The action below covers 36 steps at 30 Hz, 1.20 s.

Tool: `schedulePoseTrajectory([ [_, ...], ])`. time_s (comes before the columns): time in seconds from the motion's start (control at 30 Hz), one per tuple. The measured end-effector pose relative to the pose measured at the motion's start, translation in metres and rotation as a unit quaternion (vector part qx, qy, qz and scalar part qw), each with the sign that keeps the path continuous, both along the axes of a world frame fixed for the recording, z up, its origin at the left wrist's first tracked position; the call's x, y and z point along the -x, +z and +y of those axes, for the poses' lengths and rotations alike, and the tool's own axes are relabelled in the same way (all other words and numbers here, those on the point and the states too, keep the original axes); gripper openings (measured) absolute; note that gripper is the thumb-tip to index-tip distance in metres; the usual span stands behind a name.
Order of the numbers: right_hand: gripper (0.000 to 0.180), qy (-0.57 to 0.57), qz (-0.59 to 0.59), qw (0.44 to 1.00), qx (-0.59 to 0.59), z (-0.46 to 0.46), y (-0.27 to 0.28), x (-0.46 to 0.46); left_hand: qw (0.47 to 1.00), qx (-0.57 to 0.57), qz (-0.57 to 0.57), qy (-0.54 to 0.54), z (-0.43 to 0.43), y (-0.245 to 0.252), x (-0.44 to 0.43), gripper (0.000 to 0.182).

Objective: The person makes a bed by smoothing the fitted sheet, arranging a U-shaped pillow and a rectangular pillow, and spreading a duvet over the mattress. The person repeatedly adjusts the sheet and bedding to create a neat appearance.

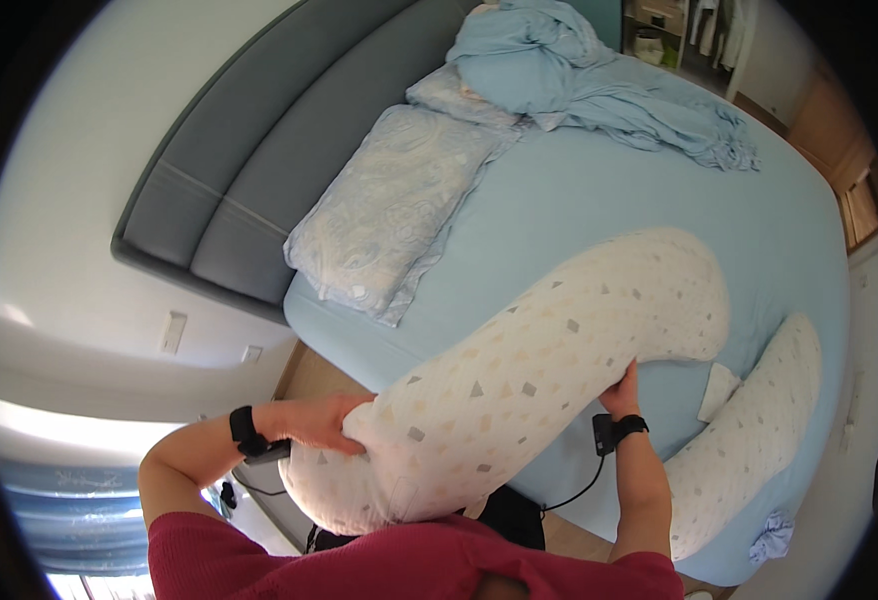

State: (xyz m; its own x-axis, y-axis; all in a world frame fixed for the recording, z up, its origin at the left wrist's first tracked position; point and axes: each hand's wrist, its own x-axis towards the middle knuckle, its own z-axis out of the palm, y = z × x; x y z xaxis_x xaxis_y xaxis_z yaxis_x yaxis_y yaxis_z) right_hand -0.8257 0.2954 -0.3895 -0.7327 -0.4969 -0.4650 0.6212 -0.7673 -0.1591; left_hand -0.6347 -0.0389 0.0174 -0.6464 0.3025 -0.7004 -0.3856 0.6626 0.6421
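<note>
A long, curved body pillow point(514, 367), white with grey and beige geometric shapes, reaches from my chest out over the bed. My left hand point(326, 424) grips its near end, fingers pressing into the cloth. Farther along, my right hand point(622, 390) holds the pillow's right edge, with its fingers partly hidden underneath. A second long pillow point(746, 439) in similar patterned cloth lies to the right on the light blue fitted sheet point(589, 195). Between the two pillows sits a small white cloth flap point(719, 391), apparently joined to the second one.
A grey padded headboard point(259, 142) borders the bed at the left. Against it lie a paisley pillow point(401, 202) and another pillow point(461, 94), partly under a bunched blue blanket point(536, 67). A crumpled blue cloth point(773, 536) rests at the bed's lower right corner. Cables hang from both wrist straps.
</note>
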Motion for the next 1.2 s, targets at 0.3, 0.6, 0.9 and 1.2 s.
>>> schedulePoseTrajectory([
  [0.3,0.053,-0.148,0.082,0.984,-0.05,0.057,-0.001,0.017,0.993,-0.059,0.097,0.021,-0.054,-0.055,0.035,0.072],
  [0.6,0.032,-0.141,-0.005,0.884,-0.445,0.086,0.014,0.024,0.917,0.06,0.04,0.393,-0.27,-0.131,0.014,0.073],
  [0.9,0.033,0.289,0.178,0.928,-0.156,-0.322,0.142,-0.084,0.8,0.118,0.067,0.585,-0.521,-0.233,0.053,0.095],
  [1.2,0.068,0.169,-0.03,0.933,-0.315,-0.528,0.069,-0.089,0.705,-0.112,0.11,0.691,-0.654,-0.306,0.089,0.064],
])
